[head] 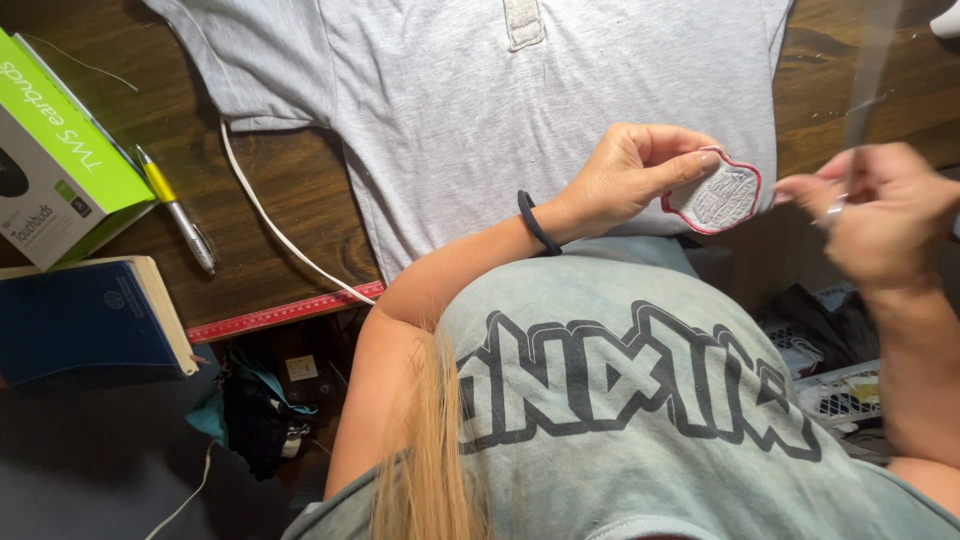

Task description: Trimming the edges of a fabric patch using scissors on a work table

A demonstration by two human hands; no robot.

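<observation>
While a red-edged patch (pixel 718 196) is being pinched by the left hand (pixel 625 175) over the grey shirt (pixel 460 110), something thin is being gripped by the blurred right hand (pixel 885 215); the patch is not yet being attached.

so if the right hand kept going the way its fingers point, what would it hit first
Most likely the red-edged patch pinched in the left hand. The right hand points its fingertips leftward at the patch's edge, though depth is hard to judge.
</observation>
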